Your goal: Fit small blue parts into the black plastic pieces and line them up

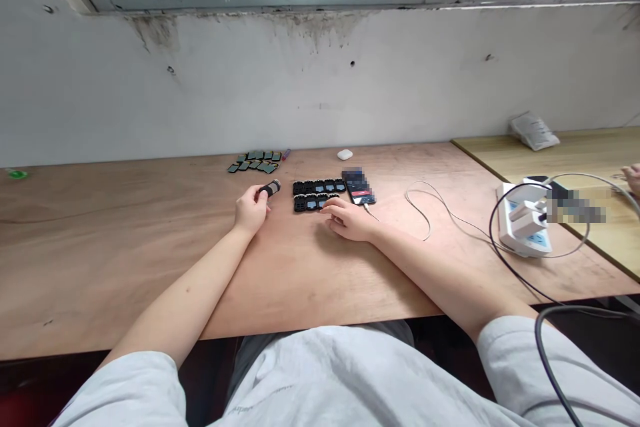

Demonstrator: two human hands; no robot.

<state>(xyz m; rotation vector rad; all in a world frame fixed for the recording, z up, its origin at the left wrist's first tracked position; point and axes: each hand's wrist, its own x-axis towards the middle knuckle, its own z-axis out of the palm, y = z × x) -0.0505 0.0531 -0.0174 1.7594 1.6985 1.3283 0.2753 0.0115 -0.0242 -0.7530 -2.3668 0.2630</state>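
Note:
My left hand (251,209) is closed around a small dark handheld device (271,188) with a grey panel, held just left of two rows of black pieces. The back row of black plastic housings (319,187) lies flat on the table. In front of it is a shorter row of similar housings (311,203), some with light blue-grey rectangles. Over the right end of this front row, my right hand (349,219) has its fingers loosely bent and apart, fingertips at the last housing. Whether they touch it is hard to make out.
Several green circuit boards (256,161) lie at the back, beside a small screwdriver-like tool (286,155). A phone (359,187) on a white cable adjoins the housings. Behind sits a white case (345,155). A power strip (525,230) and looping cables occupy the right, near another person's hand (633,178).

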